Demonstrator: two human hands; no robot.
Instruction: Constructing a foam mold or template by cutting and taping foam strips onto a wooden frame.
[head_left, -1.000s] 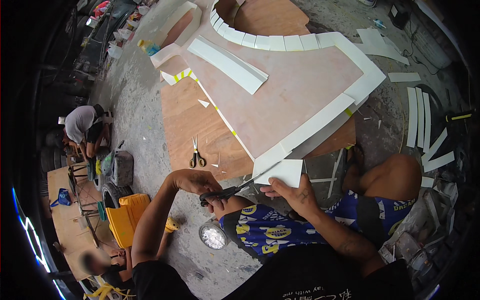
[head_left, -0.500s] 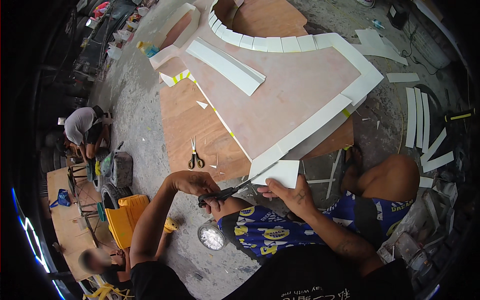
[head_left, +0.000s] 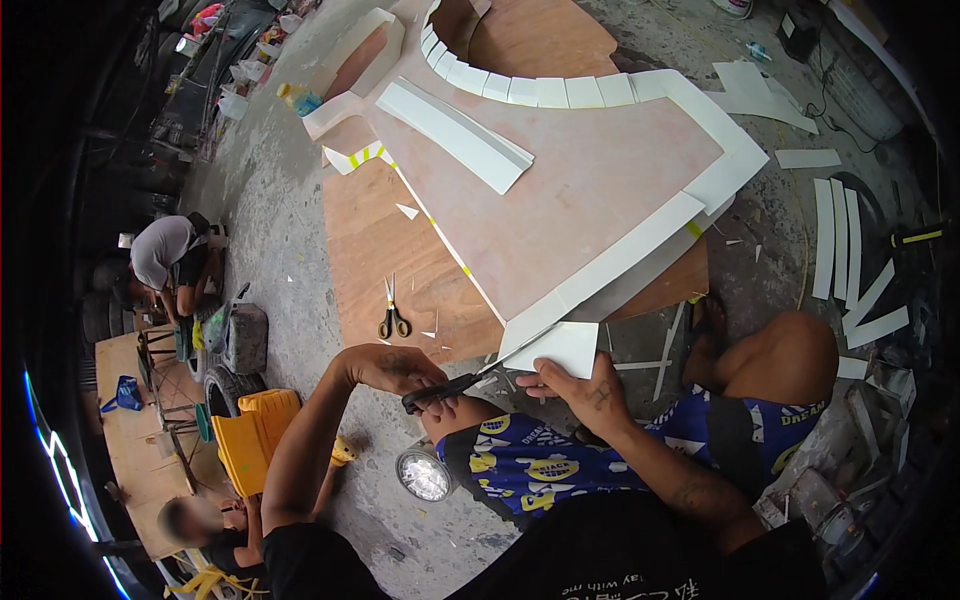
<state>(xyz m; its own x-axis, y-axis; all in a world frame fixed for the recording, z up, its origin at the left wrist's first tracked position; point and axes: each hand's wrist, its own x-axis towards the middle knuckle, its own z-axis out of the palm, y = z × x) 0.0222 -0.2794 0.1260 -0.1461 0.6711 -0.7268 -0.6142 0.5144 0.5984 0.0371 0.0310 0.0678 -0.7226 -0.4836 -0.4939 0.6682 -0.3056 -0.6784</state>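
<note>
My left hand (head_left: 405, 372) is closed round the black handles of a pair of scissors (head_left: 452, 386). The long blades reach up and right to the edge of a white sheet piece (head_left: 560, 347). My right hand (head_left: 588, 388) pinches that sheet at its lower edge, thumb on top. Just beyond lies a large flat panel (head_left: 560, 200) with a curved cut-out, its border lined with white strips. A second pair of scissors (head_left: 393, 312) with black handles rests on the brown plywood board (head_left: 370, 240), near small white scraps.
White strips (head_left: 838, 240) lie on the grey floor at right. Long white pieces (head_left: 455, 130) rest on the panel. At left are a yellow plastic container (head_left: 255, 440), a bent-over person (head_left: 165, 260) and another person (head_left: 215, 540). A round metal lamp (head_left: 424, 474) stands near my leg.
The scissors' blades look slightly more closed at the sheet's edge, and my left hand has shifted a little to the right. My right hand keeps hold of the sheet.
</note>
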